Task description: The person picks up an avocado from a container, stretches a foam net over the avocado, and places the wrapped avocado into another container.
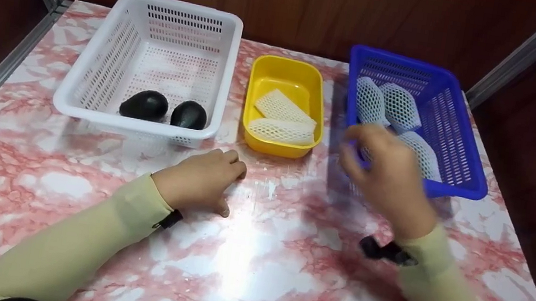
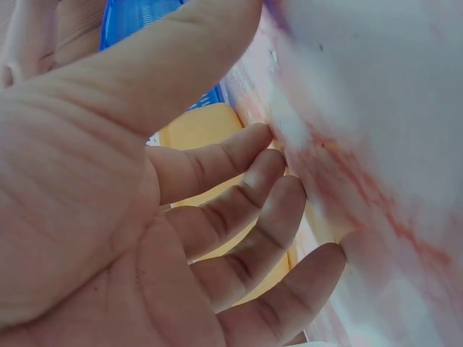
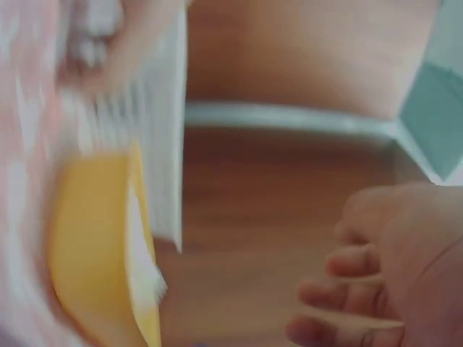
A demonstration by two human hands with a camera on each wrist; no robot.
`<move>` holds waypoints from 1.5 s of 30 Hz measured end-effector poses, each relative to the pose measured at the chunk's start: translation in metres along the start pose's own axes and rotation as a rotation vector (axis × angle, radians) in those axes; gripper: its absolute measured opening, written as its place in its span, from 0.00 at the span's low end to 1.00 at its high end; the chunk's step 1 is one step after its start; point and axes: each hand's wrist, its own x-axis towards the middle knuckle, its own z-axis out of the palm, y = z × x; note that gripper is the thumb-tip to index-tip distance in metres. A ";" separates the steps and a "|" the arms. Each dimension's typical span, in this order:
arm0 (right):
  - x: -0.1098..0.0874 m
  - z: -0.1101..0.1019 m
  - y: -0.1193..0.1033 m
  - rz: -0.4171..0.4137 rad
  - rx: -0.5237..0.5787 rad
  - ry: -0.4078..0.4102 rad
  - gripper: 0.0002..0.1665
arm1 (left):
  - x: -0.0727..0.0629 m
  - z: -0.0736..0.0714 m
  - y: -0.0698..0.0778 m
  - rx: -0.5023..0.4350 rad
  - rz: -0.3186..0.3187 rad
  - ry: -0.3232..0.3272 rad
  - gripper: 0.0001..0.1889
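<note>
My left hand (image 1: 203, 178) rests on the table in front of the yellow container, its fingers loosely bent and holding nothing. In the left wrist view the fingertips (image 2: 293, 195) touch the tabletop. Blurred by motion, my right hand (image 1: 386, 173) is over the near left edge of the blue basket (image 1: 458, 189). The right wrist view shows its fingers (image 3: 343, 295) apart, with nothing in them. Several objects in white foam nets (image 1: 399, 106) lie in the blue basket, partly hidden by that hand. White foam net sleeves (image 1: 281, 130) lie in the yellow container (image 1: 279, 148).
At the left stands a white perforated basket (image 1: 136, 124) with two dark avocados (image 1: 147, 105) near its front wall. The marbled red-and-white table (image 1: 249, 275) meets a brown wood panel (image 1: 300, 6) at the back. Metal frame strips run along the sides.
</note>
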 end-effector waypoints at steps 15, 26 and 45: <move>-0.017 0.060 -0.022 0.009 -0.102 -0.682 0.16 | 0.000 0.000 0.002 0.017 -0.002 0.007 0.38; -0.020 0.067 -0.020 -0.021 -0.147 -0.754 0.16 | -0.001 -0.001 0.001 0.008 -0.002 -0.001 0.37; -0.022 0.068 -0.021 -0.006 -0.175 -0.826 0.26 | -0.006 -0.016 0.017 0.086 0.081 -0.019 0.27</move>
